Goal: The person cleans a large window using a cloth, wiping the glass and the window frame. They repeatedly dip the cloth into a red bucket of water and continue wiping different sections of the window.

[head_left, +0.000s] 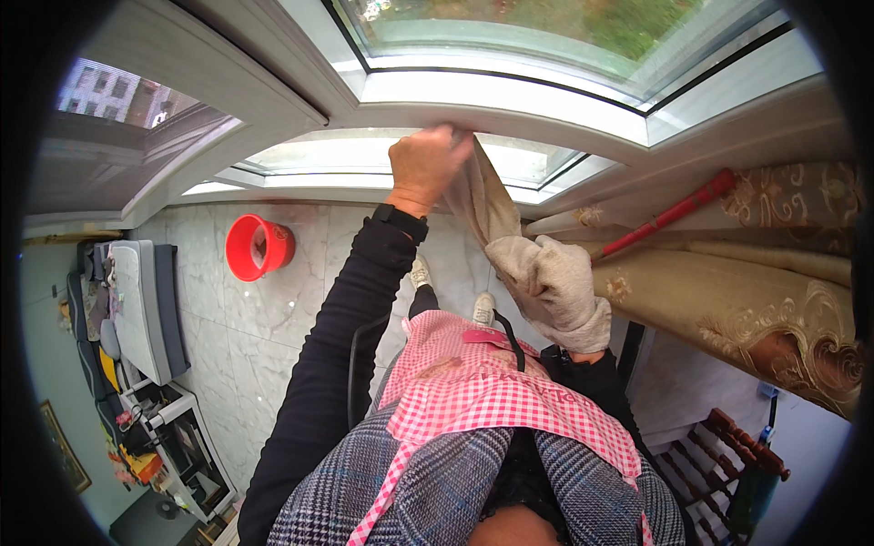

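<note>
My left hand (429, 164) is closed on one end of a beige cloth (491, 211), up against the white window frame (546, 119) between the upper and lower panes. The cloth hangs down from it to the right. My right hand (588, 356) is almost wholly covered by the bunched lower part of the cloth; only a strip near the wrist shows, so its fingers are hidden. The upper window pane (519, 41) is above my left hand, and the lower pane (334, 151) lies behind it.
A red bucket (278, 247) stands on the marble-patterned floor (259, 327) at the left. Gold curtains (724, 293) and a red pole (666, 220) are at the right. A cushioned sofa (140, 310) and a white-framed table (181, 409) stand far left; a wooden chair (717, 464) is lower right.
</note>
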Tool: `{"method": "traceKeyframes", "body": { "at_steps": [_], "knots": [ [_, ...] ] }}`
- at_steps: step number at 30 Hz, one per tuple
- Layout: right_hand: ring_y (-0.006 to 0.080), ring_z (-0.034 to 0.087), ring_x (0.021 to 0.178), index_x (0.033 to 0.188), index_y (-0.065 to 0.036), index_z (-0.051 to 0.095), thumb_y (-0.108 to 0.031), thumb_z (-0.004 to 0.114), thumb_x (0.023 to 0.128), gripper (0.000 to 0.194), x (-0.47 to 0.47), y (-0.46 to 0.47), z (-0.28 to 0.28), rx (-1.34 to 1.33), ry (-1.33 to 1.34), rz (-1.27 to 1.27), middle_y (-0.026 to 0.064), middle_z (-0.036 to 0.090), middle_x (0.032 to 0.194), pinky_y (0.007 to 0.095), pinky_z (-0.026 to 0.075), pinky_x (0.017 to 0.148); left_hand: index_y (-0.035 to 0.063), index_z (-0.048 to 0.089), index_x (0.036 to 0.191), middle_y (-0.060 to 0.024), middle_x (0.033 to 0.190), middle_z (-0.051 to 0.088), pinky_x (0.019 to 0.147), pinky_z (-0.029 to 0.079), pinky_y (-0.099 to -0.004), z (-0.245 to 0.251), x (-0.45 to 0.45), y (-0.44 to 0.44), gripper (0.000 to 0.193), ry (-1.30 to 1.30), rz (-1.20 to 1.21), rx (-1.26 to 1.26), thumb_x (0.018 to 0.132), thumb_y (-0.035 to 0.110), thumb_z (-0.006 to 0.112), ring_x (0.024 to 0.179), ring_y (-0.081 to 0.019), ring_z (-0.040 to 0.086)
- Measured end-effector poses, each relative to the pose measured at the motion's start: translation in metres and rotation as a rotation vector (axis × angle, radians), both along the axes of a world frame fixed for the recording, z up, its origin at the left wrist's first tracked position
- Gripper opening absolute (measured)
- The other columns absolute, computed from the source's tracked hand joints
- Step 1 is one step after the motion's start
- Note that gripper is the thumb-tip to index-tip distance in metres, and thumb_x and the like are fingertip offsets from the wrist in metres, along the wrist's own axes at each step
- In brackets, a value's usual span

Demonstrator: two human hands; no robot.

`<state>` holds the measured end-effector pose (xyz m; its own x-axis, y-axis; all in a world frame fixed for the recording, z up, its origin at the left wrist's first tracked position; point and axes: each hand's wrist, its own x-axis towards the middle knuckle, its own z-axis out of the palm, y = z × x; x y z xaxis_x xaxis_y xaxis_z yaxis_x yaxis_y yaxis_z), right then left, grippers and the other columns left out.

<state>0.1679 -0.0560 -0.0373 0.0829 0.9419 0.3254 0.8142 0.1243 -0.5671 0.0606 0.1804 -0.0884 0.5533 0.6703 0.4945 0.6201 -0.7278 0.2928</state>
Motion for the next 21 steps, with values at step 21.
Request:
{"method": "traceKeyframes", "body": {
  "at_steps": [21],
  "knots": [
    [0.0260, 0.056, 0.057, 0.053, -0.015, 0.056, -0.014, 0.073, 0.057, 0.018, -0.006, -0.009, -0.017, -0.047, 0.032, -0.006, 0.0052, 0.051, 0.058, 0.0369, 0.041, 0.048, 0.0106, 0.068, 0.068, -0.0079, 0.059, 0.064, 0.050, 0.049, -0.0345, 0.006, -0.001, 0.002, 0.035, 0.063, 0.016, 0.000, 0.083, 0.042, 0.071, 0.055, -0.0272, 0.064]
  ]
}}
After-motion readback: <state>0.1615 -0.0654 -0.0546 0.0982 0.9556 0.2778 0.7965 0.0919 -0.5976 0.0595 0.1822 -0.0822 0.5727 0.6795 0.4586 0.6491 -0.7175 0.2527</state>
